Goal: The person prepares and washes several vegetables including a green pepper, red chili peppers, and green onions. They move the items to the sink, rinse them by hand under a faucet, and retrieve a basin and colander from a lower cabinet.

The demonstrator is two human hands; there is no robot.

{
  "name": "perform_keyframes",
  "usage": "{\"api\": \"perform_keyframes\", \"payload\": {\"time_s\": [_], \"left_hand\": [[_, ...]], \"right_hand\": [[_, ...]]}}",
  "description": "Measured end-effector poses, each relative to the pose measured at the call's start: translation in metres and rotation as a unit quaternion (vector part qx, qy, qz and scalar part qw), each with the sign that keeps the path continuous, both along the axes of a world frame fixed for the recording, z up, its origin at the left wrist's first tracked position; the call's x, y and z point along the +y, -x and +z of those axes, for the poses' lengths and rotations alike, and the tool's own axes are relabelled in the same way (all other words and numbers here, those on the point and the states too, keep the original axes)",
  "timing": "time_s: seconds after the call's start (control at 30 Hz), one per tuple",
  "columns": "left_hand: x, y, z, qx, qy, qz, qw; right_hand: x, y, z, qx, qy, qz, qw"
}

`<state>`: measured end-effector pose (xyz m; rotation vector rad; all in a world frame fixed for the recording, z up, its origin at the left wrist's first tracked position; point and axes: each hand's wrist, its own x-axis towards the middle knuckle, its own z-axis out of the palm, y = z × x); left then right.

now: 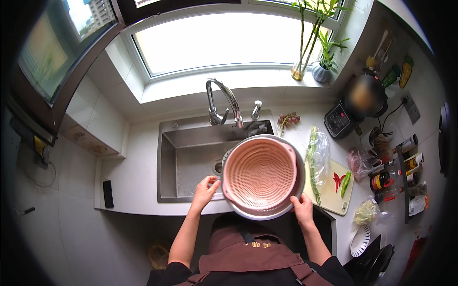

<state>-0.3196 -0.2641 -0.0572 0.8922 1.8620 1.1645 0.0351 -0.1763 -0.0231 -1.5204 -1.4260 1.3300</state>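
A pink plastic colander (260, 173) rests inside a round metal basin (301, 178). Nothing can be seen inside the colander. The basin overlaps the right side of the stainless steel sink (186, 168) and the counter's front edge. My right hand (303, 209) grips the basin's rim at the lower right, thumb on top and fingers partly hidden beneath. Just left of the basin, my left hand (206, 193) hovers over the sink's front edge with its fingers apart, holding nothing. Behind the sink stands a chrome faucet (223, 94), its spout reaching toward the basin.
Right of the basin, a cutting board (331, 205) carries red chilies (336, 181), a green pepper (346, 184) and long green vegetables (313, 161) beside a plastic bag. Grapes (289, 119) lie near a black appliance (338, 119). Bottles (381, 181) line the right wall; a phone (107, 193) lies left.
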Motion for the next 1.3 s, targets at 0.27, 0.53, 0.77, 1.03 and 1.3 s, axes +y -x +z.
{"api": "perform_keyframes", "payload": {"time_s": [0.27,0.53,0.77,1.03,1.3], "left_hand": [[-0.016,0.114,-0.001,0.36,0.154,0.05,0.919],[-0.128,0.209,0.001,0.351,0.049,0.368,0.86],[-0.195,0.221,-0.038,-0.155,-0.042,0.529,0.833],[-0.191,0.214,-0.08,-0.237,-0.093,0.588,0.768],[-0.135,0.156,-0.054,-0.299,-0.101,0.617,0.721]], "right_hand": [[0.014,0.15,-0.013,-0.054,0.004,0.098,0.994],[0.04,0.291,-0.106,-0.14,-0.092,0.18,0.969],[0.056,0.306,-0.188,-0.057,0.168,0.158,0.971],[0.072,0.259,-0.248,-0.126,0.288,0.254,0.915],[0.129,0.17,-0.274,-0.125,0.481,-0.001,0.868]]}}
